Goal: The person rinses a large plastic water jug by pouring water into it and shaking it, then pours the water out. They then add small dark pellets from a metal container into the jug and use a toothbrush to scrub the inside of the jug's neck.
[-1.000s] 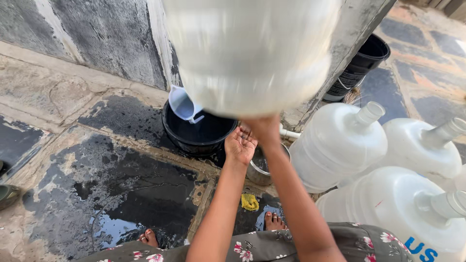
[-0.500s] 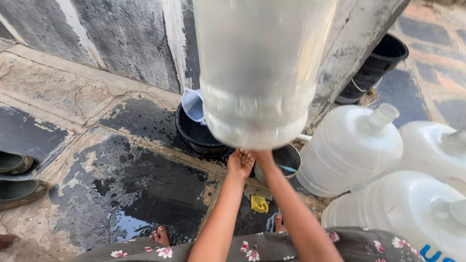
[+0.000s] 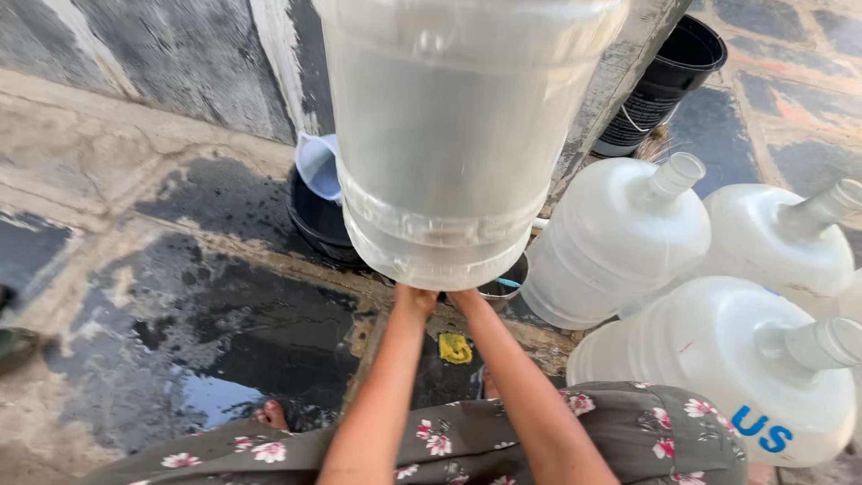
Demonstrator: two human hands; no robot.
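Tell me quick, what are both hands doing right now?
Left hand: pressed under the big clear water jug, holding it up.
Right hand: also under the jug, holding it; fingers hidden.

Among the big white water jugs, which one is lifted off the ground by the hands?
The translucent jug at the top centre: both hands grip its lower end and raise it. The three other jugs stay on the ground at the right.

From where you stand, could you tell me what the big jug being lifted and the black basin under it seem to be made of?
The big jug looks like clear, glossy rigid plastic: the wall shows through it, and it has moulded ribs. Both hands, left and right, hold it from below. The black basin looks like smooth dark plastic, though rubber cannot be ruled out; it is mostly hidden.
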